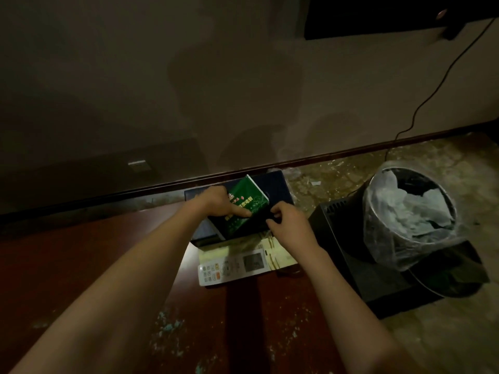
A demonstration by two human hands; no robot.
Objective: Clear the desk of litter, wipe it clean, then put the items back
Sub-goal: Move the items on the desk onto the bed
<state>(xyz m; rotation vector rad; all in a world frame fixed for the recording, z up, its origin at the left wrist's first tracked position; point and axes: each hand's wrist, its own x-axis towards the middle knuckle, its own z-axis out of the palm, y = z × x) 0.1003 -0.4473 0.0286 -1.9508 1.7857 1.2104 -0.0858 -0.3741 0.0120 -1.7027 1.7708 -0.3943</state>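
The left hand (216,202) lies on a green packet (243,205), its forefinger stretched along the printed face and the other fingers curled over the packet's left edge, holding it tilted. Just right of that hand, the right hand (287,222) has its fingers curled in a narrow pinch at the dark edge beside the packet (what exactly they pinch is too dim to tell). Under both hands sits a dark blue box (272,184), at the far edge of the red-brown bench (81,265). Just nearer than the hands, a white remote control (232,267) lies on a pale booklet (275,248). Right of the right hand stands a bin lined with a clear plastic bag (410,211), beside a black box (348,263). Pale blue-green crumbs (170,325) are scattered on the bench beneath the forearms.
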